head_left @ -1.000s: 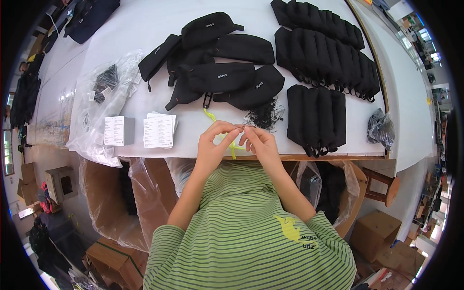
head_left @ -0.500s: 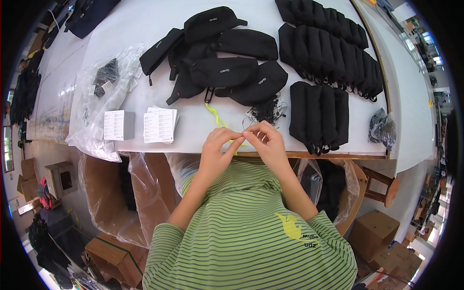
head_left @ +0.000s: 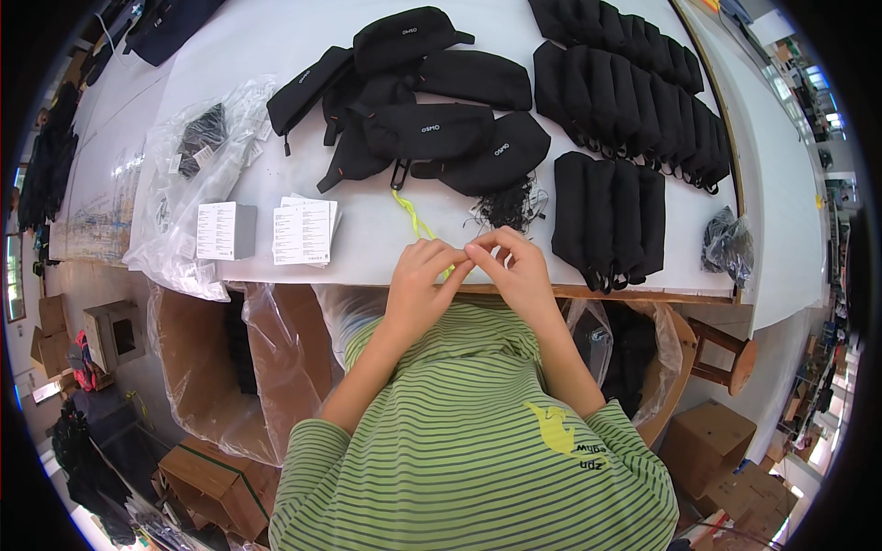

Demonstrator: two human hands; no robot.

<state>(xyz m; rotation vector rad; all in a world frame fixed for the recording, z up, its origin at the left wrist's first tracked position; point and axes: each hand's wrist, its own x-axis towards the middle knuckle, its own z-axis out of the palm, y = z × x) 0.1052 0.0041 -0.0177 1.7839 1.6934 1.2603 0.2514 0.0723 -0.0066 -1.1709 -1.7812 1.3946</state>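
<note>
My left hand (head_left: pixel 425 280) and my right hand (head_left: pixel 516 275) meet over the table's front edge, thumbs and forefingers pinched together. What sits between the fingertips is too small to make out. A yellow-green cord (head_left: pixel 410 213) runs from a black loop on the bag pile down behind my left hand. Just beyond my right hand lies a tangle of thin black strings (head_left: pixel 505 208) with small pale tags. Farther back, several black zip pouches (head_left: pixel 429 133) are heaped loosely on the white table (head_left: pixel 367 243).
To the right stand rows of black pouches (head_left: pixel 610 216), with a black bundle in clear plastic (head_left: pixel 727 243) beside them. On the left are a clear plastic bag (head_left: pixel 170 216) and two stacks of printed white cards (head_left: pixel 303 233). A plastic-lined carton (head_left: pixel 197 358) stands below the table edge.
The fingertips have shifted slightly to the right and still touch. The whole view has moved a little; the pouches and cards lie as before.
</note>
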